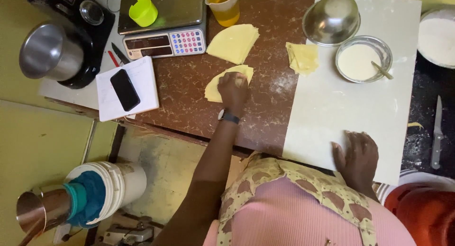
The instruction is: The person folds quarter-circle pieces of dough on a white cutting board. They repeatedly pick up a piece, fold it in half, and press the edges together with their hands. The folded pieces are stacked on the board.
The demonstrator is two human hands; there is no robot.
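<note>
My left hand (233, 88), a watch on its wrist, presses down on a small stack of pale yellow half-round pastry sheets (213, 87) on the brown marbled table (189, 99); its fingers are bent onto the top sheet. A second stack of such sheets (233, 42) lies just behind it. My right hand (358, 156) rests flat, fingers spread, on the near edge of a white board (332, 108) and holds nothing. A folded pastry piece (303, 58) lies at the board's far left edge.
On the board stand an upturned steel bowl (332, 18) and a bowl of white paste with a spoon (362, 61). Behind are a cup of yellow liquid (223, 6), a scale (163, 37) and a phone on a notebook (125, 89). A knife (437, 132) lies at the right.
</note>
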